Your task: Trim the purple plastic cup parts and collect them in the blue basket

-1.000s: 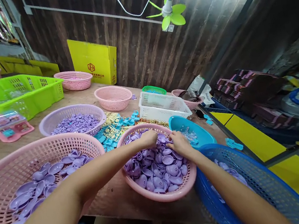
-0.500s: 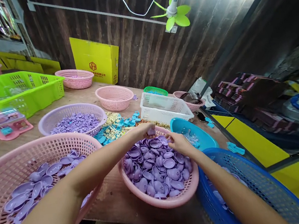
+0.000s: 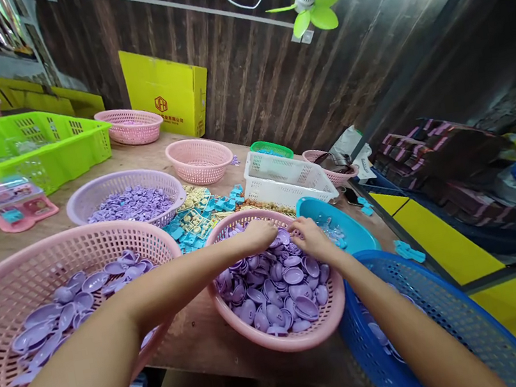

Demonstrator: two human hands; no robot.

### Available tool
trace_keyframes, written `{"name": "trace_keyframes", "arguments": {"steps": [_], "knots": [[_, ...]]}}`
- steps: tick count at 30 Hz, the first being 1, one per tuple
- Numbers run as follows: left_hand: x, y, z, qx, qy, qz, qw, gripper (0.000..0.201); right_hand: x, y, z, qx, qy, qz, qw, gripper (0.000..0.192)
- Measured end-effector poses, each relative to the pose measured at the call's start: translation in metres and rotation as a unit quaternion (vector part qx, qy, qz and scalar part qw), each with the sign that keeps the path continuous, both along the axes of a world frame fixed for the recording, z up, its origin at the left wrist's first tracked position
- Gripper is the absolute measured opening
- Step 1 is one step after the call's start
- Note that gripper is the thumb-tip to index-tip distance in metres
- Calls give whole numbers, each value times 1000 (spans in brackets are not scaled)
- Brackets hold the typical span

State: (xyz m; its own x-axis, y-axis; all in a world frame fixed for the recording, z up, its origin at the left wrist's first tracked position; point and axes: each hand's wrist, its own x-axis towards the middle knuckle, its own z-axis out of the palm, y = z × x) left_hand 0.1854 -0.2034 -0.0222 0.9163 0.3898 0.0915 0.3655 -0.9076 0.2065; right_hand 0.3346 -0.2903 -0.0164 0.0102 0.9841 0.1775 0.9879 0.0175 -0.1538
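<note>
A pink basket (image 3: 239,327) at the table's front edge is heaped with small purple oval plastic pieces (image 3: 274,315), like little dishes. Over the far part of the heap, my left hand (image 3: 260,234) is closed, its fingertips turned inward at a purple piece (image 3: 284,236). Close by on the right, my right hand (image 3: 311,238) has its fingers bent together near the same spot. Whatever its fingertips pinch is too small and hidden to make out. My forearms reach across a larger pink basket (image 3: 71,242) on the left and a blue basket (image 3: 448,294) on the right, both holding purple pieces.
Behind lie a lilac basket (image 3: 79,197) of small purple parts, loose cyan and cream pieces (image 3: 197,212), a white crate (image 3: 282,193) and a turquoise basin (image 3: 362,239). A green crate (image 3: 73,159) stands far left. A green fan (image 3: 307,2) hangs above.
My left hand, earlier raised with a purple piece showing in its fingers, has come lower over the heap. My right hand stays beside it. The whole view has shifted slightly.
</note>
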Motion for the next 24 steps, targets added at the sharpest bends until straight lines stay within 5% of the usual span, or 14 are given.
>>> {"name": "trace_keyframes", "arguments": {"steps": [4,14,24], "knots": [[-2,5,5,20,28,20,999,17,-10,5,-7,-63,-62,3,996,18],[-5,8,-1,32,32,-36,998,23,0,17,-12,-101,-19,19,994,8],[-10,16,9,-60,6,-1,998,13,-3,21,-18,-10,125,-33,992,10]]}}
